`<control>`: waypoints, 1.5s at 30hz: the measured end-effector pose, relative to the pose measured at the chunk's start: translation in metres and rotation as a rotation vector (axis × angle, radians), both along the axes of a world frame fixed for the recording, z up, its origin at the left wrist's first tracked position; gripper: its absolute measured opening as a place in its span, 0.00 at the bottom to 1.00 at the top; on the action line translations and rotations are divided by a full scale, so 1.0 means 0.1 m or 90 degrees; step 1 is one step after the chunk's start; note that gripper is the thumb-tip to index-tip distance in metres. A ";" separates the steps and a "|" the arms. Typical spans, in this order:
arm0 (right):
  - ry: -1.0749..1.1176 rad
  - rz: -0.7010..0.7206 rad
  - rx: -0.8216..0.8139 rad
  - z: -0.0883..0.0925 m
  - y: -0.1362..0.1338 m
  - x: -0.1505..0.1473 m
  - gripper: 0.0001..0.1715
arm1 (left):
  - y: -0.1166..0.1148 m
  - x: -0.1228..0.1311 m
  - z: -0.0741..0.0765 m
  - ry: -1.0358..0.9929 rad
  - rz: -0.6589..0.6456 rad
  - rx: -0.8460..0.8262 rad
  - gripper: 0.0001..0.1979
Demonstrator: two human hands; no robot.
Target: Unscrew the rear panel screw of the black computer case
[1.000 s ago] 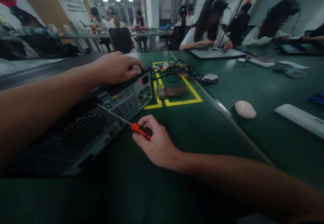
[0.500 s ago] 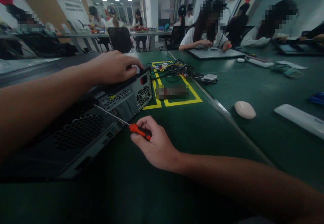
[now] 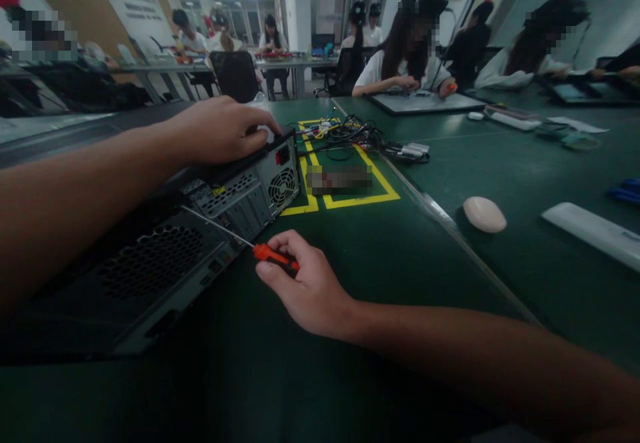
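Observation:
A black computer case [image 3: 165, 263] lies on its side on the green table [image 3: 380, 263], its rear panel with the fan grille [image 3: 283, 188] turned toward me. My left hand [image 3: 220, 129] rests on the case's top far corner, fingers curled over the edge. My right hand [image 3: 305, 286] grips the orange handle of a screwdriver [image 3: 273, 257]. Its thin metal shaft runs up left, and the tip meets the rear panel near the slot covers.
A yellow taped rectangle [image 3: 385, 186] and a tangle of cables [image 3: 355, 136] lie beyond the case. A white mouse [image 3: 484, 214] and a white keyboard [image 3: 593, 233] sit to the right. Other people work at the far tables.
The view has shifted slightly; both hands keep the same hold, with the screwdriver's tip staying on the rear panel.

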State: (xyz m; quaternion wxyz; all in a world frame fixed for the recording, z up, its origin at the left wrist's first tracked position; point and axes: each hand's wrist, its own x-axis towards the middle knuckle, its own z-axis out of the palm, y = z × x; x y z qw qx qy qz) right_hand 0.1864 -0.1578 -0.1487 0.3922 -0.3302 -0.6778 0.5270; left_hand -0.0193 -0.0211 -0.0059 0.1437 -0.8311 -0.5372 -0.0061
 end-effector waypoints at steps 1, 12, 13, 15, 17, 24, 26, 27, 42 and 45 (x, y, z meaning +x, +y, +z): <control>0.003 -0.001 0.001 0.00 0.00 0.00 0.11 | 0.01 0.00 0.00 0.003 0.002 0.004 0.29; 0.009 0.010 0.007 -0.02 -0.01 0.00 0.11 | 0.03 0.00 -0.02 0.002 0.006 -0.001 0.31; 0.013 0.013 0.009 -0.03 -0.01 0.00 0.11 | 0.04 -0.01 -0.02 0.003 0.004 0.001 0.31; 0.026 0.018 0.015 -0.03 0.00 -0.01 0.10 | 0.04 -0.02 -0.02 0.011 -0.003 0.008 0.31; 0.039 0.021 0.024 -0.04 0.00 -0.01 0.09 | 0.03 -0.02 -0.02 0.022 -0.011 0.014 0.31; 0.031 0.032 0.020 -0.03 0.00 -0.01 0.10 | 0.00 0.02 0.01 0.033 0.005 0.000 0.29; 0.032 0.026 -0.006 -0.03 0.00 -0.01 0.11 | -0.01 0.02 0.01 0.024 0.002 -0.008 0.29; 0.030 0.023 -0.017 -0.03 0.00 -0.01 0.13 | -0.01 0.02 0.02 0.019 -0.001 -0.010 0.29; 0.065 0.028 -0.033 -0.03 0.01 -0.03 0.13 | 0.02 0.02 0.01 -0.010 -0.014 -0.007 0.31; 0.067 0.025 -0.033 -0.03 0.01 -0.03 0.12 | 0.01 0.02 0.01 -0.016 -0.012 -0.009 0.31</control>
